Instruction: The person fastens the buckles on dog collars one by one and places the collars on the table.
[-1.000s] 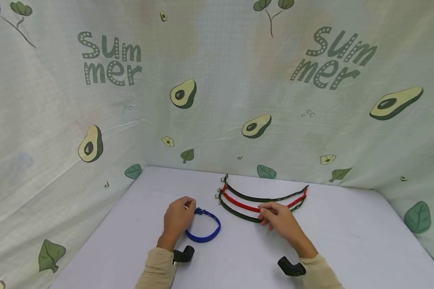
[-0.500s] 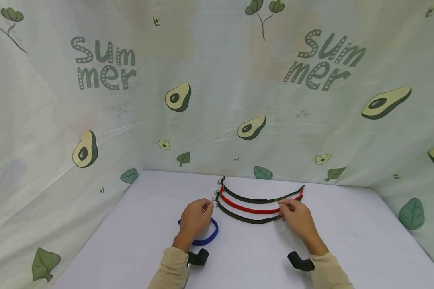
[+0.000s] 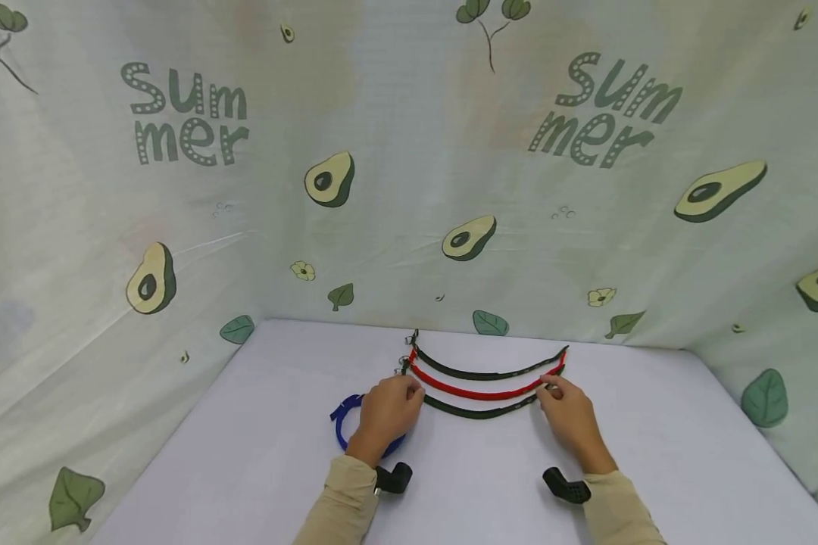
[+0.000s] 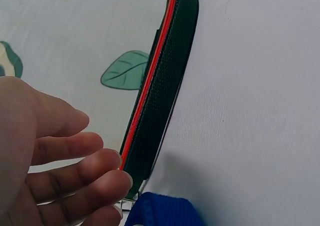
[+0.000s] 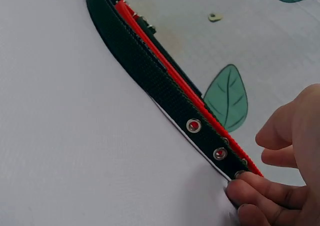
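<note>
Three dog collars stand on edge in a curved row at the table's back: a dark green front collar (image 3: 477, 414), a red collar (image 3: 477, 395) and a dark green rear collar (image 3: 477, 375). My left hand (image 3: 388, 412) is by the front collar's buckle end, thumb apart from loosely bent fingers (image 4: 107, 183); it hides that end in the head view. At the other end, with the metal eyelets (image 5: 194, 125), fingertips of my right hand (image 3: 572, 420) touch the strap, thumb apart. A looped blue collar (image 3: 341, 428) lies partly behind my left hand and forearm.
The white table (image 3: 477, 484) meets a printed curtain (image 3: 395, 250) right behind the collars and along the left side. Black wrist cameras (image 3: 394, 478) stick out inward from both forearms.
My left hand has moved right, from the blue collar to the buckle end of the front collar. My right hand has slid right along the collars to their eyelet end.
</note>
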The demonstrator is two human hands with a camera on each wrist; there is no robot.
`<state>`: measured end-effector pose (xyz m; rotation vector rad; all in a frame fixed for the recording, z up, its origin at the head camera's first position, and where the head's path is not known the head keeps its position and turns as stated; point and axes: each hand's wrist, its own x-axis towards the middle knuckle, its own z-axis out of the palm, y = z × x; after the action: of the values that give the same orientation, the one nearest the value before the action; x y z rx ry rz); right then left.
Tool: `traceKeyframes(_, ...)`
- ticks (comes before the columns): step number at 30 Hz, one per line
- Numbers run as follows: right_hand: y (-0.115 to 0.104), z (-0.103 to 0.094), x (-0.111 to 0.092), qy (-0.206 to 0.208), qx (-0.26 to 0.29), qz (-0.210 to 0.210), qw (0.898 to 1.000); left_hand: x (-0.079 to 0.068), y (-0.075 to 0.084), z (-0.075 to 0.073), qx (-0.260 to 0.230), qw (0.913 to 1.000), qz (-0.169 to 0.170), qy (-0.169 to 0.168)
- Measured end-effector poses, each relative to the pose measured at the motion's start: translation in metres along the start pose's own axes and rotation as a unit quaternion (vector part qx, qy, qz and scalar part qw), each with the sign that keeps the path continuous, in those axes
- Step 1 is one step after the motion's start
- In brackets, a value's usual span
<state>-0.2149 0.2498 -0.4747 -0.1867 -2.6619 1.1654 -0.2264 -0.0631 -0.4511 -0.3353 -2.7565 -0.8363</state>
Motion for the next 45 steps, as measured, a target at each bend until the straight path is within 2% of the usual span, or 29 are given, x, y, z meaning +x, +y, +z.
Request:
traceKeyframes(8,0.006,0.004,0.002,-0.010,-0.017,0.015,1.000,0.008,0.008,0.006,0.026,0.9994,0.004,-0.023)
traceKeyframes(11,0.006,0.004,0.002,-0.001,-0.017,0.012,1.000,0.008,0.009,0.007,0.029,0.9992,0.005,-0.027)
traceKeyframes(15,0.006,0.006,0.003,0.009,-0.022,0.002,1.000,0.006,0.005,0.008,0.041,0.9990,0.004,-0.016)
traceKeyframes(22,0.008,0.005,0.002,0.043,-0.044,0.022,0.998,0.007,0.003,0.020,0.064,0.9973,0.032,-0.020)
traceKeyframes(28,0.005,0.005,0.004,0.037,-0.072,-0.014,0.997,0.006,0.005,0.024,0.086,0.9955,0.039,-0.014)
traceKeyframes(31,0.005,0.004,0.000,0.037,-0.080,-0.012,0.996,0.004,0.006,0.026,0.091,0.9946,0.046,-0.023)
traceKeyframes(34,0.006,0.002,-0.004,0.037,-0.078,-0.008,0.996,0.003,0.007,0.028,0.096,0.9934,0.054,-0.031)
traceKeyframes(39,0.007,0.001,-0.005,0.049,-0.072,-0.014,0.996,0.002,0.007,0.028,0.111,0.9909,0.072,-0.025)
traceKeyframes(45,0.008,0.001,-0.006,0.070,-0.057,-0.007,0.996,0.001,0.005,0.026,0.101,0.9917,0.074,-0.030)
